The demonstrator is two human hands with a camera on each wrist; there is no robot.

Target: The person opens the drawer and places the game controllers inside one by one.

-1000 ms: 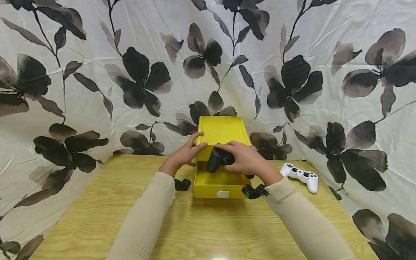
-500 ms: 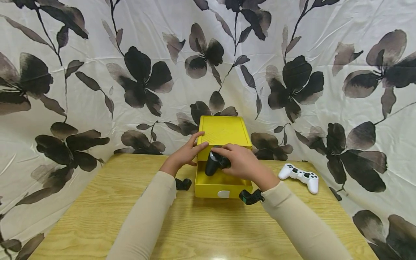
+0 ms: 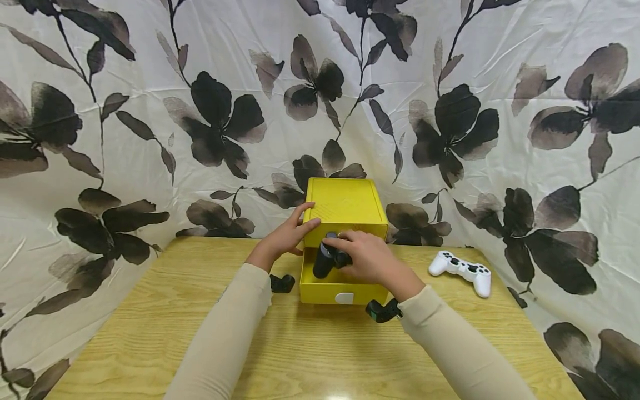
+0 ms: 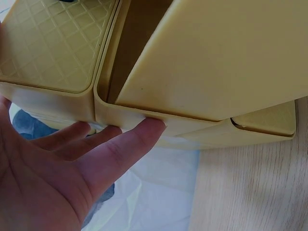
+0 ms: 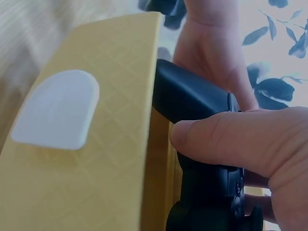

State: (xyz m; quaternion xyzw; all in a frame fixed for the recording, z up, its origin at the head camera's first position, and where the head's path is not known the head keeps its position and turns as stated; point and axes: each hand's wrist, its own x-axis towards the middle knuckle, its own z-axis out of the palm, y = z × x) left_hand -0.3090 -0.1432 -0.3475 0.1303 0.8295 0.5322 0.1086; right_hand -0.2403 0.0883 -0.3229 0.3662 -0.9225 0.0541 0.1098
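A yellow drawer box [image 3: 345, 201] stands at the back of the table, its drawer [image 3: 317, 294] pulled out toward me. My right hand [image 3: 369, 258] grips a black game controller [image 3: 324, 263] over the drawer, one handle dipping inside. In the right wrist view the thumb presses on the controller [image 5: 192, 91] just behind the drawer front [image 5: 110, 115], which bears a white tab. My left hand [image 3: 281, 240] rests against the box's left side with fingers extended. In the left wrist view the left hand's fingers [image 4: 122, 144] touch the box's edge. The controller's far side is hidden by my right hand.
A white game controller [image 3: 461, 272] lies on the wooden table [image 3: 150, 328], right of the box. A floral cloth [image 3: 350, 100] hangs right behind the box. Black wrist-worn devices [image 3: 384, 311] sit under both wrists.
My right hand has lowered the black controller into the drawer and shifted slightly left and nearer the drawer front. The left hand stays in place on the box.
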